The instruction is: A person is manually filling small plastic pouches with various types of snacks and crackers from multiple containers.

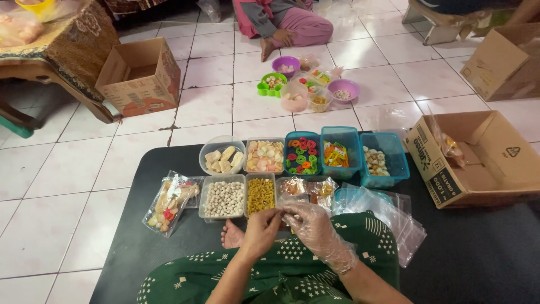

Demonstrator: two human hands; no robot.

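Spill risk: small clear bag pinched between both hands right over the tub of yellow pasta-like bits; a slip could drop pieces into that tub or onto the black mat.
Mixing risk: tubs packed touching one another, so a stray piece could land in the tub of pale round balls just beside.
Glove risk: loose plastic glove on the right hand, wrinkled and baggy; could slide on slick film.
Left hand: bare, fingers curled, clenched on the bag's near edge.
Right hand: gloved, fingertips closed on the same bag from the other side.
Bag, look: thin, transparent, mostly hidden by the fingers; contents possibly a few snack pieces, hard to tell.
Bag, place: in front of the lap, at the near edge of the tub row.
Nearby: filled packets to the left, stack of empty clear bags to the right, cardboard box beyond.
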